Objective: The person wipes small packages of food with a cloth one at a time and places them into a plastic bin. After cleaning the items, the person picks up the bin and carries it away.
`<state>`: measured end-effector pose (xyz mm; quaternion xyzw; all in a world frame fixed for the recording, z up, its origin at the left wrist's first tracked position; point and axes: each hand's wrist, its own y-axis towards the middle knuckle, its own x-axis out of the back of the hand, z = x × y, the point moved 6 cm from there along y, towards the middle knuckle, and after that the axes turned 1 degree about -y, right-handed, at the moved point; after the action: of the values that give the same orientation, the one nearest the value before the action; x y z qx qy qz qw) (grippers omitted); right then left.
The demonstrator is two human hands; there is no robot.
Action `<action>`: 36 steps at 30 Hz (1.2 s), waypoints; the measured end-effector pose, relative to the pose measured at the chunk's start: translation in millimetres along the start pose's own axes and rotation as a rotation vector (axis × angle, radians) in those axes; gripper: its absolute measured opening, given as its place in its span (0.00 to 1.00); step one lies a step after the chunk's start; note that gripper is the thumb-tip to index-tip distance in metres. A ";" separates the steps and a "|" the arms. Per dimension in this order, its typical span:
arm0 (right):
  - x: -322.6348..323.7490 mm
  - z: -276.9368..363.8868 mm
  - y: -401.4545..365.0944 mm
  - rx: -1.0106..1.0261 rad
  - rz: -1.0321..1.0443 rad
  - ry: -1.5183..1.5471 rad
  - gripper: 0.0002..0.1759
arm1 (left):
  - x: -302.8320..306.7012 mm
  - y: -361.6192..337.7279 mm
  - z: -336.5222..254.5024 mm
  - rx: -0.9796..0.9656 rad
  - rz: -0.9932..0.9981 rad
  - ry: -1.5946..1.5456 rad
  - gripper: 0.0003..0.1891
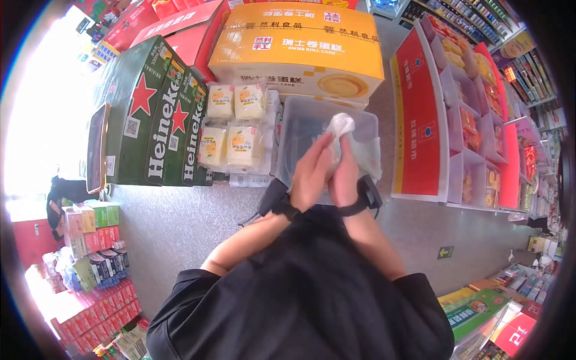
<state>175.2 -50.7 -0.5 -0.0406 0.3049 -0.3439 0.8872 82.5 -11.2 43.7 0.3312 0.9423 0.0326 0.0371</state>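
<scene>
Palm to palm, my left hand (311, 171) and my right hand (345, 179) press together in front of me. A thin whitish plastic bag (342, 124) is pinched between them. Its bunched end pokes out past my fingertips, and a loose part hangs to the right of my right hand. Below the hands stands a clear plastic bin (294, 117); my hands hide part of its inside. To the left of the bin, several wrapped cakes (244, 146) with orange labels lie in two rows on a stack.
Behind the bin sits a yellow Swiss roll cake carton (294, 48). Green Heineken boxes (157, 120) stand at the left, with a phone-like framed object (98, 149) at their side. A red-sided snack stand (420, 114) with compartments is on the right. Grey floor (180, 222) lies between.
</scene>
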 end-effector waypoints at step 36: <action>23.6 9.4 -37.5 -0.447 0.204 0.147 0.21 | 8.0 13.4 -34.2 -0.412 0.226 0.416 0.44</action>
<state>172.2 -95.4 5.5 -0.1797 0.4396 -0.1786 0.8618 81.5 3.0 78.5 0.4056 0.8605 0.2937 -0.0938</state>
